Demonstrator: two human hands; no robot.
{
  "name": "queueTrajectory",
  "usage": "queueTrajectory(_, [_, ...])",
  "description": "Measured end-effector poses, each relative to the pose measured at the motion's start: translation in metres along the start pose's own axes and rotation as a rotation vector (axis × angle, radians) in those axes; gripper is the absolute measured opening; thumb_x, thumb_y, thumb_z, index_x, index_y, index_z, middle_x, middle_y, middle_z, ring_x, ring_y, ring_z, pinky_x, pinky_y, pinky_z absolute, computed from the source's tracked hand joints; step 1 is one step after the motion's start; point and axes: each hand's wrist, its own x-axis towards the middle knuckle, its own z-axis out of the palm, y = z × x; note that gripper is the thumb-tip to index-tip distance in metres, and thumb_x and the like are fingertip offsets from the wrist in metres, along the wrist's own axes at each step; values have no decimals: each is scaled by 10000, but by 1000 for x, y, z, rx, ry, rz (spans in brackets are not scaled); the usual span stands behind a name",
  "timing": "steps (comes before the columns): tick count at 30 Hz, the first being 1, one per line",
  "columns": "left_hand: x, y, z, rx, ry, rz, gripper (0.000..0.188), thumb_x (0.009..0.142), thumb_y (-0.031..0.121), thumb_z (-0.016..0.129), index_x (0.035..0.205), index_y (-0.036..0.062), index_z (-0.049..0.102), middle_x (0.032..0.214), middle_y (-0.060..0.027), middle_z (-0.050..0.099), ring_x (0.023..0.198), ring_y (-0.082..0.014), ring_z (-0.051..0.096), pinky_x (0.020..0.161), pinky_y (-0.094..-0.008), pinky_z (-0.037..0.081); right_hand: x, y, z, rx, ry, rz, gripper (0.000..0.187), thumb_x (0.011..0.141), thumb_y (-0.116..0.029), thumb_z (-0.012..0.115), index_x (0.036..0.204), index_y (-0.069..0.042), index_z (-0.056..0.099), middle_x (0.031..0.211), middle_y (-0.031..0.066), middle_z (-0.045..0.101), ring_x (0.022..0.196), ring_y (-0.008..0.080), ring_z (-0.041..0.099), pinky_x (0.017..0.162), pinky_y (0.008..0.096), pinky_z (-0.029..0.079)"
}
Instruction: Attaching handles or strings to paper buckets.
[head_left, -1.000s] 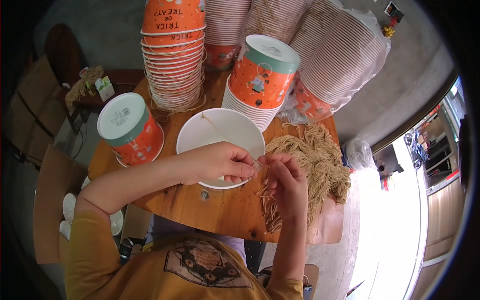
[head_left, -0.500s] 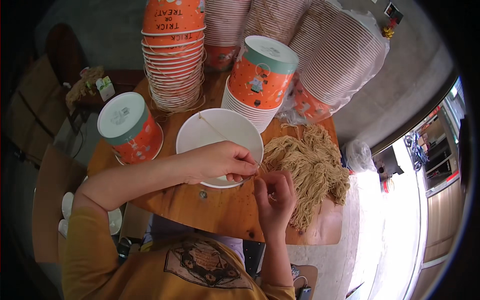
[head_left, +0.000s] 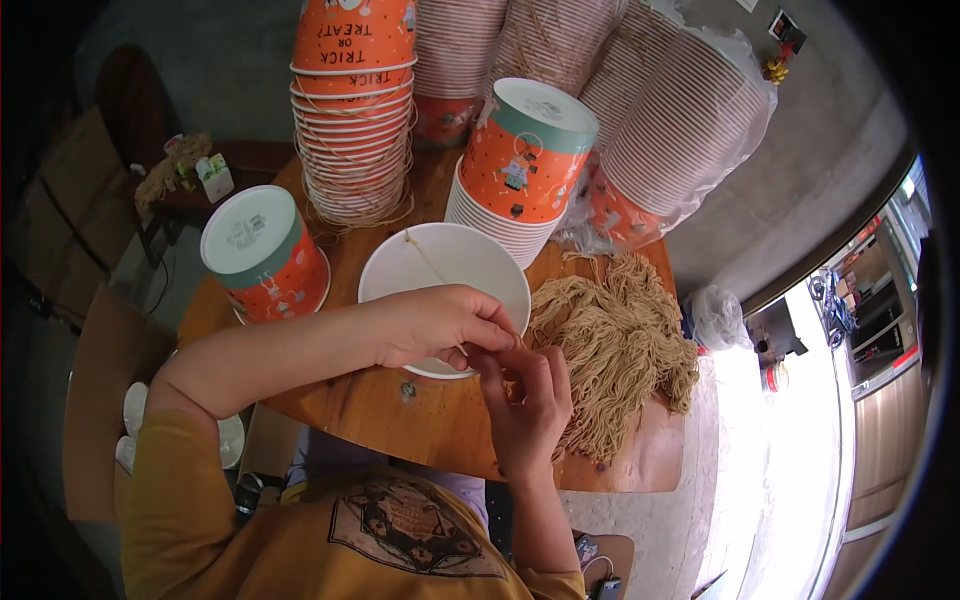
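Note:
A white-lined paper bucket (head_left: pixel 405 268) stands mouth up in front of me on the wooden table. A tan string (head_left: pixel 428 258) runs from its far rim down inside, then passes out of sight behind my left hand. My left hand (head_left: pixel 455 325) reaches across the mouth and is closed in a pinch at the bucket's near right rim. Against its fingertips my right hand (head_left: pixel 525 405) is closed too, thumb and fingers curled together. The string's end appears to lie between the two hands, though the fingers mostly cover it.
Right of the bucket lies a heap of tan strings (head_left: pixel 620 345). Behind stand upturned orange buckets (head_left: pixel 525 165) on a stack, a tall stack with string handles (head_left: pixel 355 150), and plastic-wrapped stacks (head_left: pixel 670 140). One upturned bucket (head_left: pixel 265 255) sits left, near my forearm. The wooden table (head_left: pixel 440 430) ends close to my body.
My right hand has moved left and slightly down, its fingers now meeting my left fingertips. The left hand stays at the rim; the view has shifted slightly.

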Motion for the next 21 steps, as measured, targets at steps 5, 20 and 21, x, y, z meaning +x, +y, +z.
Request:
queueTrajectory(5, [-2,-2,-2,-93,-19,-28,159,937,135,590,1066,44,604,991,-12,625,880,-84,587,741,-232,482,4,-1,-4,-111,32,-208,130,791,-38,746,870,-52,644,750,47,523,577,143,517,488,272,416])
queueTrajectory(20, [-1,-6,-11,-18,3,84,199,899,25,583,1090,-23,555,986,-63,585,840,-121,601,743,-247,521,5,4,-14,153,-150,92,126,812,-20,717,932,-58,703,761,44,553,614,155,538,541,271,466])
queueTrajectory(21, [-2,-4,-10,-41,3,54,192,907,26,580,1093,-15,555,978,-51,589,838,-113,597,741,-241,508,5,5,-14,152,-149,91,126,812,-20,717,932,-58,703,761,44,553,614,155,538,541,271,466])
